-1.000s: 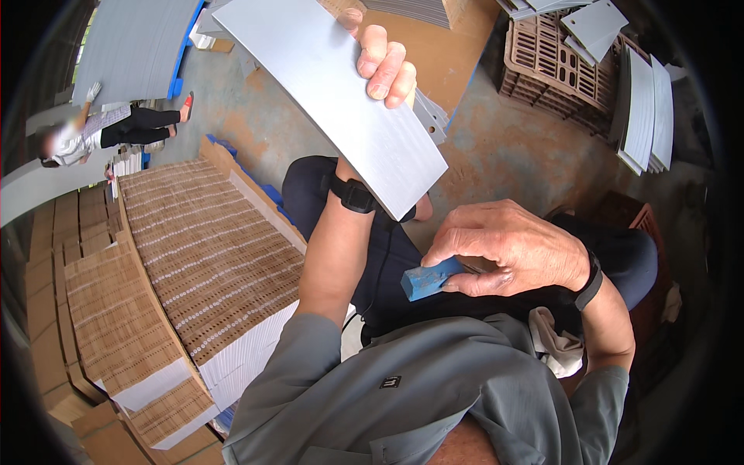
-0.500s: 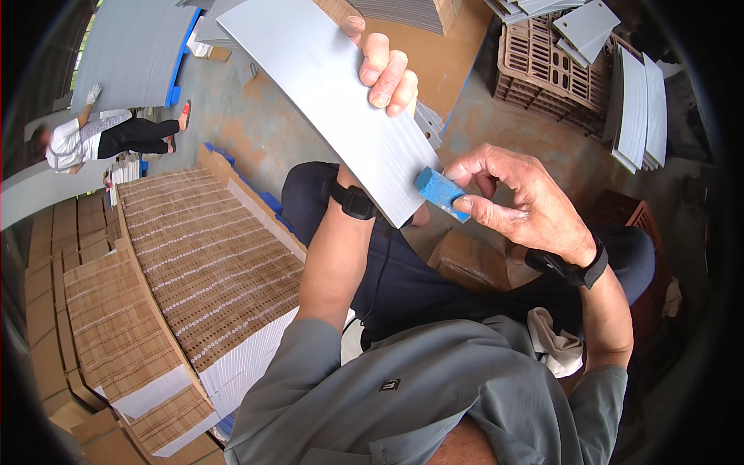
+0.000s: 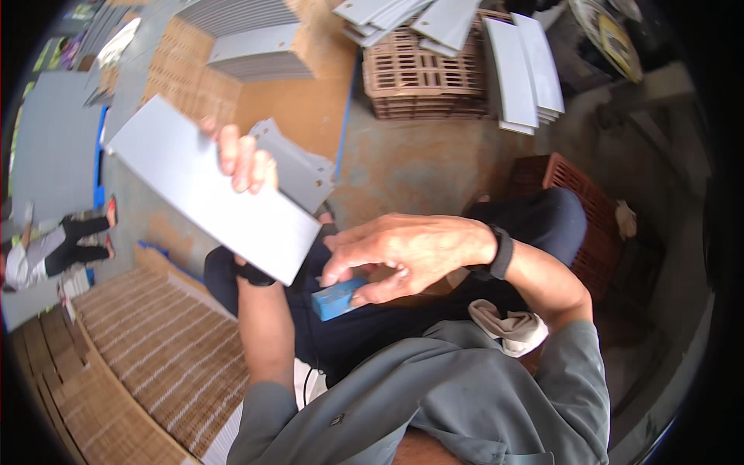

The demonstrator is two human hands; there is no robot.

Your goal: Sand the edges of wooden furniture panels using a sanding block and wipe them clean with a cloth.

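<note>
A pale grey rectangular panel is held up tilted in front of me. My left hand grips it, with the fingers curled over its far long edge and the thumb hidden behind. Between the thumb and fingers of my right hand is a small blue block, worn whitish on its upper face. The block hangs over my lap, apart from the panel's near corner. Beyond the left hand lie several grey plates with holes, partly covered by the panel.
A brown plastic crate bearing grey panels stands ahead, with more upright panels beside it. Stacked panels rest on brown board at far left. Tall stacks of slatted brown pieces fill the left. A red-brown crate stands right; another person is far left.
My right hand has drawn the blue block off the panel's end, toward my body. The view has swung right, so the panel and surroundings appear further left.
</note>
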